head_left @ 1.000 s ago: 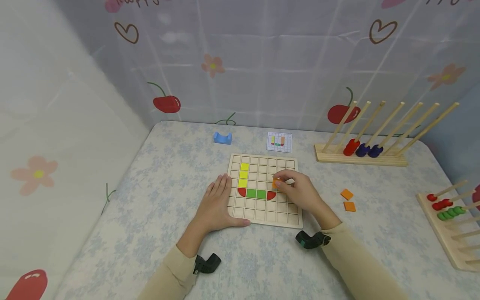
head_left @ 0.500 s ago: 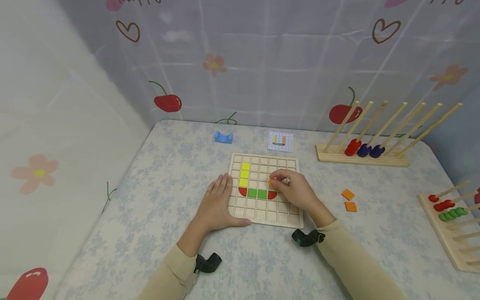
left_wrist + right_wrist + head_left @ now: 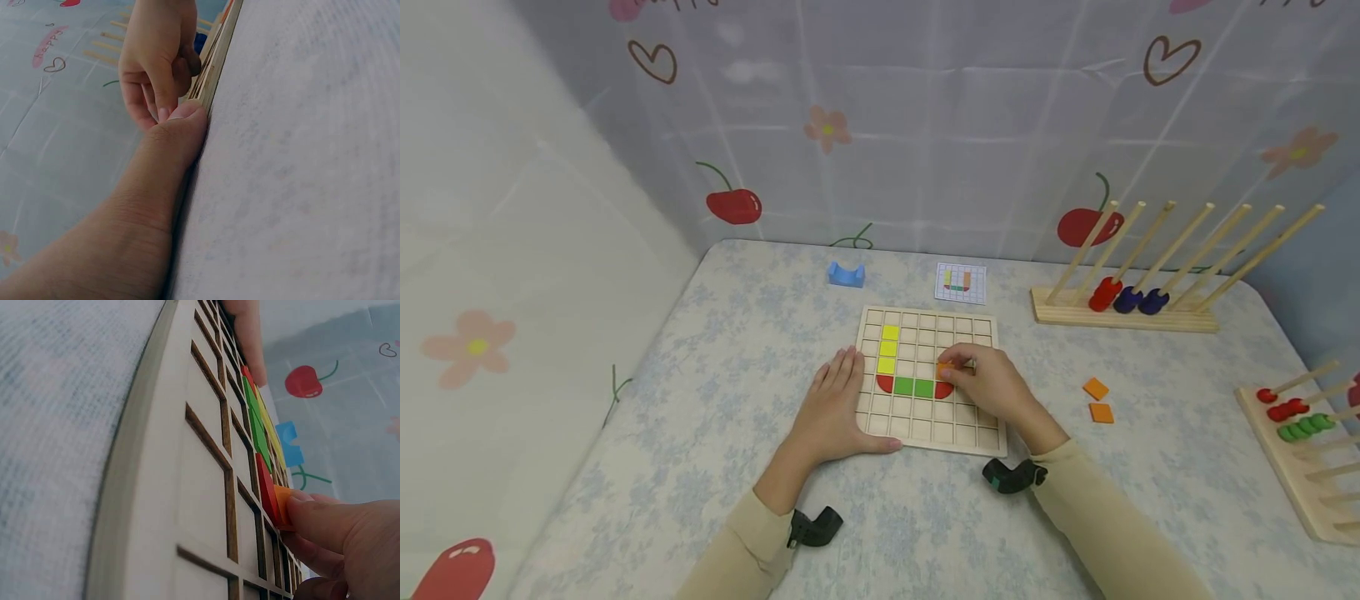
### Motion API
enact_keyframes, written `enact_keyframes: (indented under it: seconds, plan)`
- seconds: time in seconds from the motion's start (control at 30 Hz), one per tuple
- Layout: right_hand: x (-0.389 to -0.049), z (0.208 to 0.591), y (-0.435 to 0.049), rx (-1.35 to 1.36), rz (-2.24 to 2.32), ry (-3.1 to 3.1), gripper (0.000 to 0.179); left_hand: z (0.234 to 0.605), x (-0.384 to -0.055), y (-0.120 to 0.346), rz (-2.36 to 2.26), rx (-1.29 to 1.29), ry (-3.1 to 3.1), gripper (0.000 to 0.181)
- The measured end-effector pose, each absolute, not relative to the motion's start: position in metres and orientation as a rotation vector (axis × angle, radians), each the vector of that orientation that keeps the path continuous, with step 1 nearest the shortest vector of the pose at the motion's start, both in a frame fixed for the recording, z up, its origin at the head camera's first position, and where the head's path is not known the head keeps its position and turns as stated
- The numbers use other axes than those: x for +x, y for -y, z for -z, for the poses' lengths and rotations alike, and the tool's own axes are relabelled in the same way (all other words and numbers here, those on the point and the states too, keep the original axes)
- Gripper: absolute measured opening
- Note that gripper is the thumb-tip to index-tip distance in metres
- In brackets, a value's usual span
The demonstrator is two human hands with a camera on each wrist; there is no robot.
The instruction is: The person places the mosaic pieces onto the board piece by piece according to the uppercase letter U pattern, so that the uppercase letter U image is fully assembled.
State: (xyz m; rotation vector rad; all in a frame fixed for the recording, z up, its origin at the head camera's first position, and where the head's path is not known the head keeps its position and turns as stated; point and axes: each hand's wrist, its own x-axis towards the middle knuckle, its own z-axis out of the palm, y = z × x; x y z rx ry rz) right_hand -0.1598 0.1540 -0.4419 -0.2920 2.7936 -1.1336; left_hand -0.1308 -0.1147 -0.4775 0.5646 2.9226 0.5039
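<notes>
A wooden grid board (image 3: 913,429) lies on the table, bearing a column of yellow squares (image 3: 888,349), two green squares (image 3: 913,387) and a red rounded piece at each end of the green ones. My left hand (image 3: 829,414) rests with straight fingers along the board's left edge, its thumb at the near edge. Between thumb and fingers my right hand (image 3: 992,381) pinches an orange square tile (image 3: 283,503), just beyond the right red piece (image 3: 267,487). The right wrist view shows the tile down at the grid, its far side hidden by the thumb.
Two loose orange tiles (image 3: 1099,412) lie right of the board. Behind it are a printed pattern card (image 3: 960,283) and a blue block (image 3: 846,275). A peg rack (image 3: 1123,315) with red and blue beads stands back right, another bead rack (image 3: 1281,467) at the right edge.
My right hand has shifted slightly left and toward me, bringing the orange tile to the cell beyond the right red piece. The left hand has stayed in place.
</notes>
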Motion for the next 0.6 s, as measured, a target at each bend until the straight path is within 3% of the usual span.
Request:
enact_keyframes:
  seconds: [0.6]
  plan:
    - [-0.1562,0.4412,-0.1541,-0.385,1.016,-2.841,0.022,0.4772,-0.1303,0.1141,-0.502,0.569,-2.929,0.145]
